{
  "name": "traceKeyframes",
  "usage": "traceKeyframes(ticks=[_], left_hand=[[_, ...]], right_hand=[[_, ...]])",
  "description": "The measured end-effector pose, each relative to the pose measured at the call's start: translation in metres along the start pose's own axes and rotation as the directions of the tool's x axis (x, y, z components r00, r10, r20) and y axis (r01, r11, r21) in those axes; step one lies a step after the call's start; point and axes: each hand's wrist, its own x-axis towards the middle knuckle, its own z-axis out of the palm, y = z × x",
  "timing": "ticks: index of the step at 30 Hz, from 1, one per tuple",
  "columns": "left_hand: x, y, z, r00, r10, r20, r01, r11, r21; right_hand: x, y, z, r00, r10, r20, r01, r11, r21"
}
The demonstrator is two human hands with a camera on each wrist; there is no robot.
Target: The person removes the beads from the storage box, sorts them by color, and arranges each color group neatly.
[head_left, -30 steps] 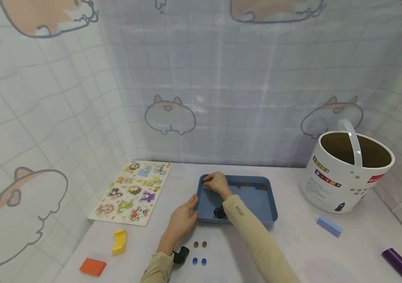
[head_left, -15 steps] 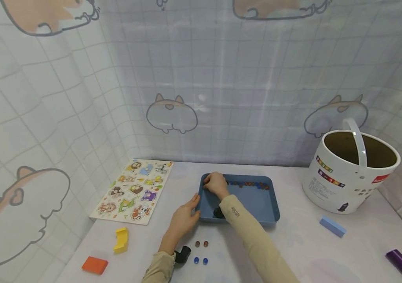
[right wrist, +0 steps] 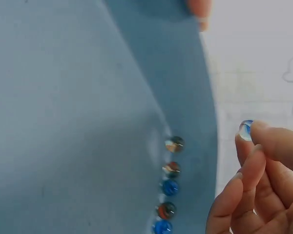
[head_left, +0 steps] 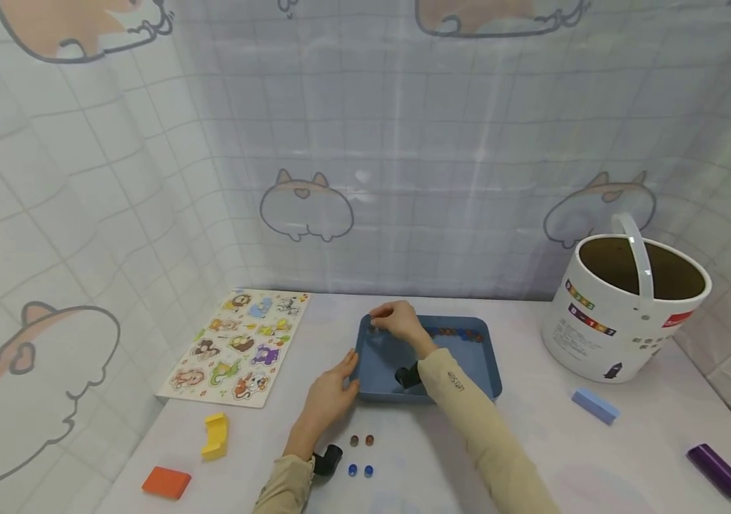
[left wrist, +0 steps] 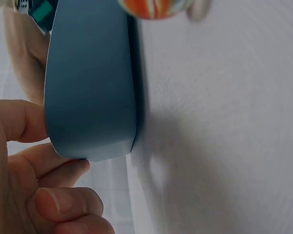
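Note:
In the head view my right hand (head_left: 399, 321) is over the far left corner of the blue tray (head_left: 462, 364). In the right wrist view its thumb and index finger pinch a clear marble (right wrist: 245, 130) with blue and white swirls. Several brown and blue marbles (right wrist: 170, 187) lie in a row along the tray's far wall. My left hand (head_left: 330, 396) rests against the tray's left side. Its fingers (left wrist: 24, 119) touch the rim and corner in the left wrist view. Two brown marbles (head_left: 362, 440) and two blue marbles (head_left: 360, 471) sit on the table in front.
A white bucket (head_left: 584, 343) with a raised handle stands at the right. Blue (head_left: 595, 405) and purple (head_left: 717, 471) blocks lie near it. On the left are an animal puzzle board (head_left: 237, 350), a yellow block (head_left: 215, 436) and an orange block (head_left: 166, 483).
My right hand has lifted slightly from the tray's far left corner, its wrist shifting right and up in the head view. The left hand stays against the tray.

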Motion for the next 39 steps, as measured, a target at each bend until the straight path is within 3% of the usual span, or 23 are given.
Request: traceKeyframes(ticks=[6,15,26,39], left_hand=[[0.0,0.001,-0.001,1.0,-0.009,0.002,0.009,1.0,-0.01],[-0.001,0.001,0.0,1.0,-0.026,0.017,0.026,1.0,-0.012],[0.0,0.0,0.001,1.0,-0.019,0.012,0.019,1.0,-0.001],[0.0,-0.001,0.001,1.0,-0.001,-0.004,0.001,1.0,0.007]], right_hand=[[-0.017,-0.001,-0.021,0.999,-0.023,0.049,0.017,0.991,0.13],[-0.06,0.0,-0.03,0.983,-0.132,0.125,0.113,0.982,0.153],[-0.124,0.005,-0.006,0.929,-0.255,0.268,0.211,0.961,0.18],[-0.174,0.042,0.03,0.896,-0.201,0.395,0.113,0.965,0.235]])
